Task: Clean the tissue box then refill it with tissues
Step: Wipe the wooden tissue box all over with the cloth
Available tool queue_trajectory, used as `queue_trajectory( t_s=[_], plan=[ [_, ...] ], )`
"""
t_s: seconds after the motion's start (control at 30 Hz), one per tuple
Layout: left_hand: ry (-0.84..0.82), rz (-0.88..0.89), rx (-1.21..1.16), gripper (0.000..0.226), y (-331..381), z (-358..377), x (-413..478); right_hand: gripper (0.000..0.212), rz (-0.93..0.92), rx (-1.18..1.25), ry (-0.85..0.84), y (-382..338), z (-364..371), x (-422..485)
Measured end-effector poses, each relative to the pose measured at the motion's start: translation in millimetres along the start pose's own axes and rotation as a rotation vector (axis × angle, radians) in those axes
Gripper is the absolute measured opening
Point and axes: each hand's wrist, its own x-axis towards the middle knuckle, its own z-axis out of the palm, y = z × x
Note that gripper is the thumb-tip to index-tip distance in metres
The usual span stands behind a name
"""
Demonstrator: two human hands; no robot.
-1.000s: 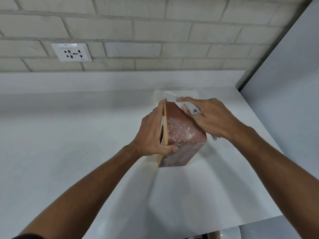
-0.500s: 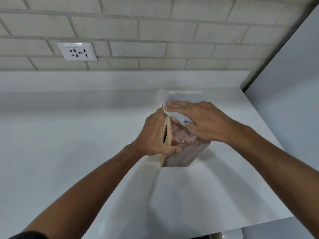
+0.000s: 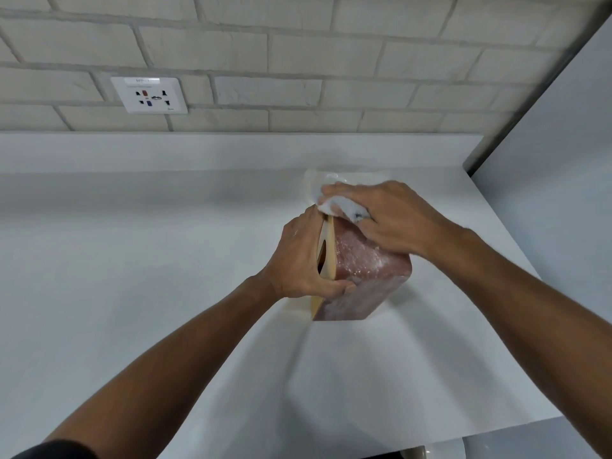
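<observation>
A reddish-brown marbled tissue box [image 3: 366,270] with a pale wooden slotted face stands tipped on its side on the white counter [image 3: 165,276]. My left hand [image 3: 303,260] grips the slotted face and near edge, thumb hooked over the lower corner. My right hand [image 3: 387,217] presses a crumpled white cloth [image 3: 341,205] against the box's upper far edge, fingers curled over the cloth. Behind the hands a clear plastic pack of white tissues [image 3: 331,177] lies on the counter, mostly hidden.
A brick wall with a white power socket [image 3: 149,95] runs along the back. A tall pale panel [image 3: 563,193] closes off the right side. The counter's front edge [image 3: 516,425] runs at lower right.
My right hand with the cloth slid left across the top of the box, then drew slightly back up toward its far edge. The left hand kept its grip on the box.
</observation>
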Motion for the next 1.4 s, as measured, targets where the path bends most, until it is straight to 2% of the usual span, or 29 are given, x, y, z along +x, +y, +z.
queue_trajectory(
  t_s=[0.07, 0.13, 0.27, 0.37, 0.43, 0.57, 0.63, 0.73, 0.83, 0.9, 1.0, 1.07, 1.1, 1.17, 1.23, 1.3, 1.4],
  plan=[
    [-0.025, -0.033, 0.033, 0.11, -3, -2, 0, 0.043, 0.055, 0.025, 0.03, 5, 3, 14],
    [-0.034, -0.038, 0.042, 0.11, -4, -2, 0, 0.038, 0.076, 0.026, 0.042, 6, 5, 15],
    [-0.023, -0.022, 0.013, 0.109, -2, -1, -3, 0.064, -0.043, 0.0, 0.008, -11, 1, -18],
    [-0.007, -0.015, -0.019, 0.11, 0, 1, -4, 0.066, -0.067, 0.003, 0.022, -9, 0, -25],
    [-0.027, -0.026, 0.015, 0.109, 0, 0, -2, 0.059, 0.021, -0.027, 0.047, -4, 1, -8],
    [-0.06, -0.053, 0.04, 0.117, -2, -3, -1, 0.029, 0.149, 0.028, 0.047, -5, 0, 14],
    [-0.056, -0.045, 0.038, 0.113, -1, -3, -3, 0.036, 0.095, -0.003, 0.033, -7, 2, 3],
    [-0.026, -0.03, -0.006, 0.111, 3, -2, -5, 0.057, -0.093, 0.03, 0.058, -18, 2, -25],
    [-0.019, -0.026, -0.019, 0.112, 6, -2, -4, 0.063, -0.08, -0.01, 0.044, -8, 3, -24],
    [-0.043, -0.041, 0.004, 0.114, 5, -2, -3, 0.057, 0.008, -0.046, 0.031, -1, 5, -9],
    [-0.076, -0.087, 0.029, 0.136, 3, -3, -3, 0.025, 0.187, 0.054, 0.058, 6, 3, 11],
    [-0.089, -0.102, 0.037, 0.144, 3, -3, -3, 0.038, 0.257, 0.204, 0.089, 10, -1, 9],
    [-0.089, -0.098, 0.044, 0.145, 2, -2, -3, 0.035, 0.251, 0.19, 0.088, 12, 0, 6],
    [-0.081, -0.08, 0.046, 0.143, 3, -2, -3, 0.024, 0.199, 0.073, 0.065, 11, 5, -2],
    [-0.064, -0.07, 0.016, 0.134, 5, -2, -3, 0.042, 0.095, 0.009, 0.037, 4, 12, -16],
    [-0.052, -0.064, -0.007, 0.125, 3, -1, -3, 0.048, 0.014, 0.044, 0.038, 5, 14, -29],
    [-0.07, -0.093, 0.008, 0.137, 1, -1, -3, 0.046, 0.116, 0.075, 0.102, 22, 9, -38]
  ],
)
